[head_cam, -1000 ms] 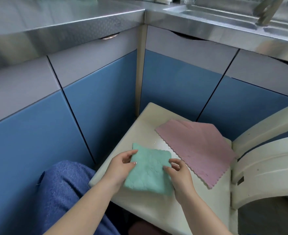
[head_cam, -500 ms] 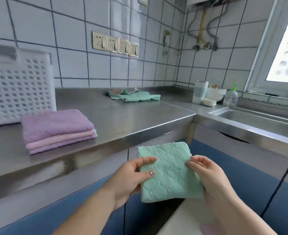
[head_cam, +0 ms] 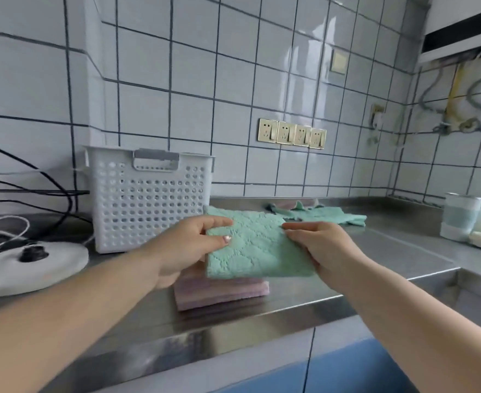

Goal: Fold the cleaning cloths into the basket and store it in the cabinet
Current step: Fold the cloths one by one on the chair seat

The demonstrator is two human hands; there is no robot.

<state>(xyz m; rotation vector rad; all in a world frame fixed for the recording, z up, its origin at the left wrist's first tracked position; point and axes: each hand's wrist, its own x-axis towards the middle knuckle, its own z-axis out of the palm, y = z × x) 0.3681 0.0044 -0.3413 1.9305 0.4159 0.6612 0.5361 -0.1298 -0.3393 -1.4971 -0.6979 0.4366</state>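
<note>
The folded green cloth [head_cam: 257,246] was held in the air just above the stack of pink cloths [head_cam: 222,290] on the steel table [head_cam: 381,251]. The left hand [head_cam: 188,248] pinched its left edge, thumb on top and fingers curled beneath; the right hand [head_cam: 323,248] had its grip clamped on the right edge in the same way. Whether the cloth already touched the stack could not be told, since its front edge hid the gap.

The cloth looked light and soft, a thick quilted microfibre that should hold its square fold yet droop where unsupported, so taking it by two opposite edges seemed wise; a single corner would probably let the fold fall open. It seemed neither slippery nor fragile.

The pink stack was plush, flat and squared, its layers showing as bands at the side. Behind it stood the white basket [head_cam: 148,199], stiff perforated plastic with a grey handle, upright against the tiled wall. Further back lay crumpled green cloths [head_cam: 318,214], not yet folded. A white cup [head_cam: 460,217] stood at the right, a round white appliance base [head_cam: 29,268] with cables at the left
</note>
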